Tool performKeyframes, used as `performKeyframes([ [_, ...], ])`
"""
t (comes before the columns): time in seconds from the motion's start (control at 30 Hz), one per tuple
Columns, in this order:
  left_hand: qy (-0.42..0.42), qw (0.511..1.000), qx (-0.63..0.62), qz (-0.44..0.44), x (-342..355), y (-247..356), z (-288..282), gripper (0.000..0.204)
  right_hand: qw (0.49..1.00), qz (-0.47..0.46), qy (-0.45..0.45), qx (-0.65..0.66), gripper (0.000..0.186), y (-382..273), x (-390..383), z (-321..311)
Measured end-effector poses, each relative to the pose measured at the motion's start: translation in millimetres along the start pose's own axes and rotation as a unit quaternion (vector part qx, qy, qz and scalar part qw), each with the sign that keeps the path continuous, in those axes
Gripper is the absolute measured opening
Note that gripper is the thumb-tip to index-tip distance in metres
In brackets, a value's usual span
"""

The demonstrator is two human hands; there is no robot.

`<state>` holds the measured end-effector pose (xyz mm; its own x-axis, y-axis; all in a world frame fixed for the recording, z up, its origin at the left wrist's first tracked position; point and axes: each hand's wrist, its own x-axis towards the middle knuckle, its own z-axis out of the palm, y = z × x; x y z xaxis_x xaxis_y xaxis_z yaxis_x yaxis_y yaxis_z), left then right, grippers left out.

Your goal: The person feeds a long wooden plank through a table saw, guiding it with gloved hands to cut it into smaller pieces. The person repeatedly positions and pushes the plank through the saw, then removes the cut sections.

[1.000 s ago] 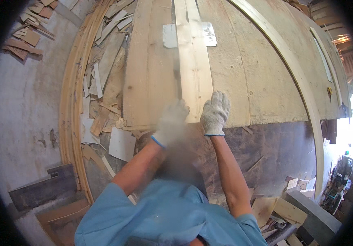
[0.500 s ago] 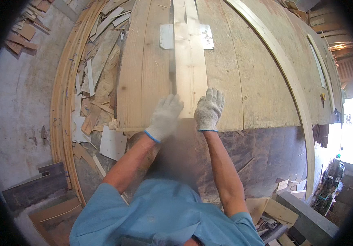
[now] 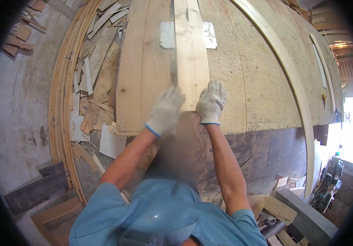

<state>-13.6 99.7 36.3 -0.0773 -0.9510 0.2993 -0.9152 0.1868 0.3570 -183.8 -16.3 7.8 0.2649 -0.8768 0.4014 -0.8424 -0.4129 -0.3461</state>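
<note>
A pale wooden board lies lengthwise on the plywood-topped table, over a white metal plate. A dark narrow gap runs along its left side. Both hands wear light knitted gloves with blue cuffs. My left hand is by the board's near left corner, fingers stretched forward; a blurred haze hides whether it touches the wood. Against the near right edge of the board rests my right hand, fingers extended and close together, its thumb side toward the wood. Neither hand is visibly wrapped around anything.
A long wooden strip curves across the table's right side. Left of the table lie offcuts and long thin battens beside a wall. A yellow object sits at far right. Machinery stands lower right.
The board has shifted slightly forward, away from me. Both hands have moved a little forward as well, with the right staying beside the near end of the board.
</note>
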Motion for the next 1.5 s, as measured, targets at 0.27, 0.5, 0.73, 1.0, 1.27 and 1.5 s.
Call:
performKeyframes([
  [0.27, -0.016, 1.0, -0.007, -0.014, 13, -5, -2, 0.06, 1.0, 0.006, 0.007, 0.022, 0.039, 0, 16, 5],
  [0.5, -0.024, 1.0, -0.004, -0.013, 23, -17, 2, 0.062, 1.0, 0.009, 0.017, -0.013, 0.038, 1, 25, 16],
  [0.73, -0.027, 0.999, -0.014, -0.03, 31, -17, 0, 0.065, 1.0, 0.025, -0.002, 0.019, 0.038, -3, 39, 10],
  [1.0, -0.024, 0.999, -0.01, -0.033, 37, -21, 2, 0.064, 1.0, 0.003, 0.02, 0.007, 0.039, 1, 42, 21],
  [1.27, -0.038, 0.999, 0.021, -0.023, 41, -23, -2, 0.063, 1.0, 0.009, -0.006, 0.012, 0.04, 0, 45, 20],
  [1.5, -0.031, 0.999, 0.009, -0.018, 48, -25, -4, 0.063, 1.0, 0.004, -0.004, 0.009, 0.039, 1, 52, 23],
])
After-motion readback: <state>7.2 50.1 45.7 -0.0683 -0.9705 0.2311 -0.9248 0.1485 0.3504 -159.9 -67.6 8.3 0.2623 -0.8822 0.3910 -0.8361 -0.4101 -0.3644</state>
